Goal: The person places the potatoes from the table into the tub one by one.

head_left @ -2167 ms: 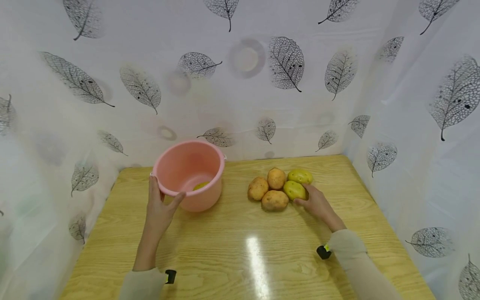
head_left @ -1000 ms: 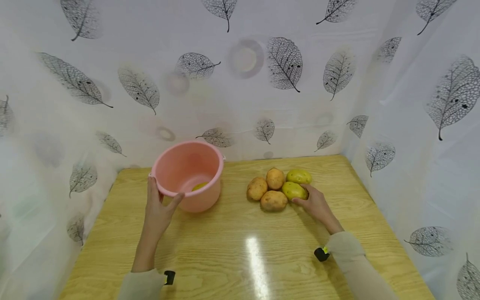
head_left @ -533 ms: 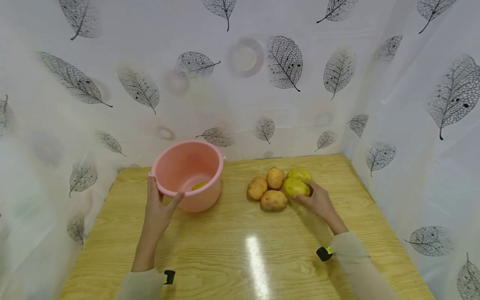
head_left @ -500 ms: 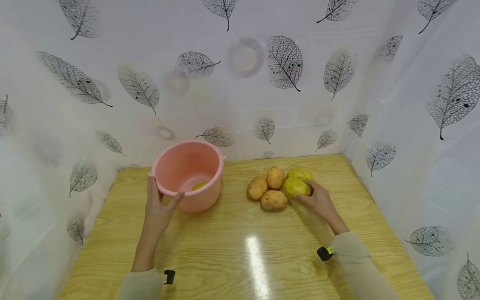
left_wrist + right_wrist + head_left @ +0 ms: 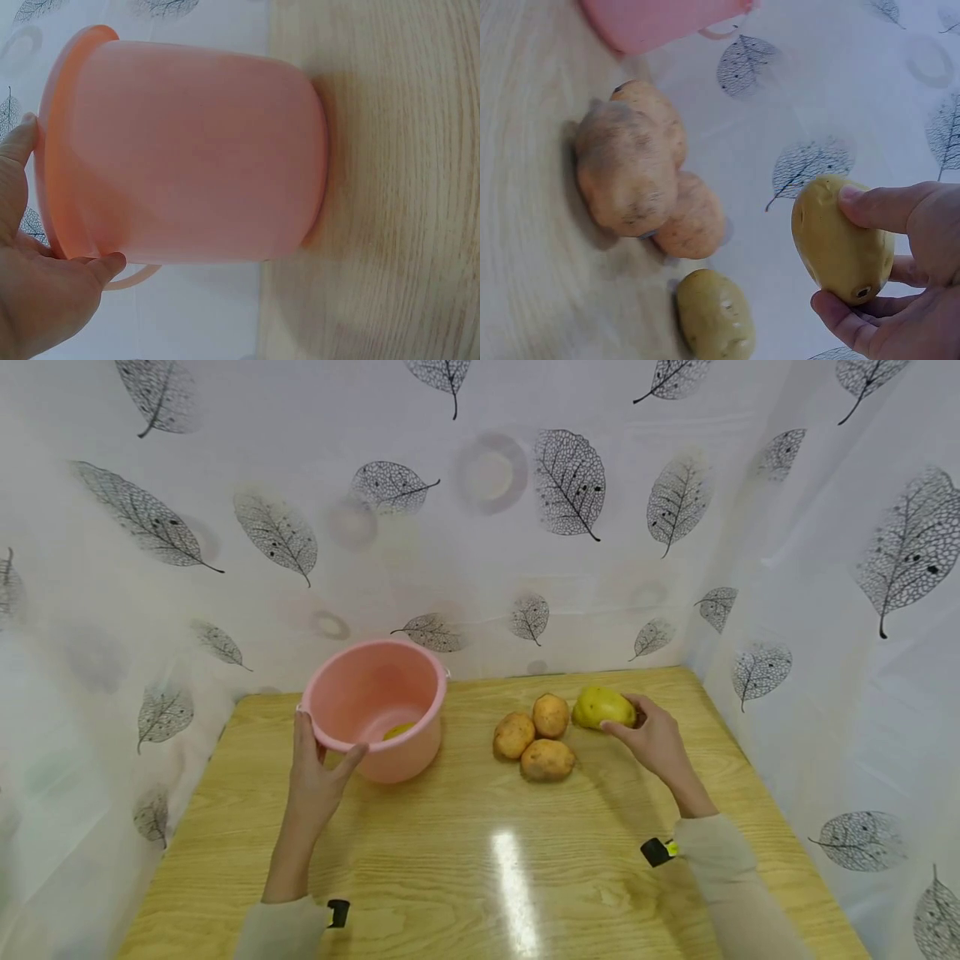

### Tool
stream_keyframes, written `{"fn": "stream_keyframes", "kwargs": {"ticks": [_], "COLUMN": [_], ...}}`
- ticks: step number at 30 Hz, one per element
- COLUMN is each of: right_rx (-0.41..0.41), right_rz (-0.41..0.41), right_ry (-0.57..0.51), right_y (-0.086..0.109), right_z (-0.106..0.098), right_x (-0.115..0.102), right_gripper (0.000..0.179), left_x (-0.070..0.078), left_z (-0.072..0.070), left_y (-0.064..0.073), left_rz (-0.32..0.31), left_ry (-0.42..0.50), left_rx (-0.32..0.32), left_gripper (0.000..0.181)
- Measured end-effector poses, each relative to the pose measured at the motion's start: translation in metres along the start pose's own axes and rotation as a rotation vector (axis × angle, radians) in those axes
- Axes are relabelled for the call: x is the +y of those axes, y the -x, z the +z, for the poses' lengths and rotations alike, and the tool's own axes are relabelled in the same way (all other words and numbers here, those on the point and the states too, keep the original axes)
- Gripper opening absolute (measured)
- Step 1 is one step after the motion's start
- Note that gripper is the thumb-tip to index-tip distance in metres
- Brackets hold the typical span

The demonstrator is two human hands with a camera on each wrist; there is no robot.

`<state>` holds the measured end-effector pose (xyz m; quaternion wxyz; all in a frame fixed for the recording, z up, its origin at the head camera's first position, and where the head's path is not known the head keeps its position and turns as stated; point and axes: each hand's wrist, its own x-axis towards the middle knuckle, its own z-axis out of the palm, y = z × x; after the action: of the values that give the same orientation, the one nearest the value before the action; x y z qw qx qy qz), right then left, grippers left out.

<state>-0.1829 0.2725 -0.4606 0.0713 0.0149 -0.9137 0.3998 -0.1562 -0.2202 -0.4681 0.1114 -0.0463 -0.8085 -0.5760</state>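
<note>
My left hand (image 5: 317,785) grips the rim of a pink bucket (image 5: 401,766), which stands on the table at the left. Inside the bucket, part of a yellow-green thing (image 5: 397,731) shows at the bottom. Between thumb and fingers, my right hand (image 5: 654,742) holds a yellow-green potato (image 5: 838,240) up off the table. A second yellow-green potato (image 5: 715,315) lies on the table below it, mostly hidden behind the held one in the head view. Just left of these, three brown potatoes (image 5: 547,761) lie close together.
The wooden table (image 5: 420,868) ends at a white leaf-print curtain (image 5: 480,560) at the back and sides. A handle (image 5: 135,279) hangs from the bucket's rim. Small black devices (image 5: 657,852) sit at both wrists.
My right hand has lifted the nearer yellow-green potato and moved it right and back, away from the brown potatoes. The left hand and bucket have stayed in place.
</note>
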Motion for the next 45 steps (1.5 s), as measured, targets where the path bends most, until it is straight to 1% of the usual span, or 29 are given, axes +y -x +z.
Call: {"fn": "stream_keyframes", "kwargs": {"ticks": [6,13,18,26,33,39,42,45], "right_rx": [0.033,0.061,0.067,0.069,0.078,0.075,0.061,0.045], "right_rz": [-0.020,-0.057,-0.056,-0.064,-0.072,-0.072,-0.066,-0.062], "right_ry": [-0.025,-0.055,-0.059,-0.047,-0.048,-0.053,-0.044,-0.047], "right_y": [-0.003,-0.005,-0.004,-0.003,-0.005,-0.010,-0.012,-0.015], "right_z": [-0.015,-0.026,-0.030,-0.030,-0.027,-0.021,-0.018,-0.015], "right_x": [-0.014,-0.026,-0.030,-0.031,-0.031,-0.036,-0.040,-0.045], "right_gripper": [0.068,0.066,0.067,0.067,0.066,0.066,0.069,0.069], "left_x": [-0.001,-0.003,-0.003,-0.002,-0.001,-0.001,-0.002,-0.002], "left_z": [0.000,-0.001,-0.001,-0.001,-0.001,-0.001,-0.001,-0.001], "left_y": [0.000,-0.002,-0.001,-0.001,0.000,0.001,0.000,-0.001], "left_rz": [-0.003,0.034,0.018,0.017,-0.010,-0.025,-0.016,0.009], "left_ry": [-0.002,0.016,0.009,0.012,0.000,-0.009,-0.010,-0.004], "left_rx": [0.004,0.014,0.009,-0.001,-0.007,-0.011,-0.006,0.000], "left_gripper": [0.111,0.110,0.112,0.112,0.112,0.112,0.112,0.111]}}
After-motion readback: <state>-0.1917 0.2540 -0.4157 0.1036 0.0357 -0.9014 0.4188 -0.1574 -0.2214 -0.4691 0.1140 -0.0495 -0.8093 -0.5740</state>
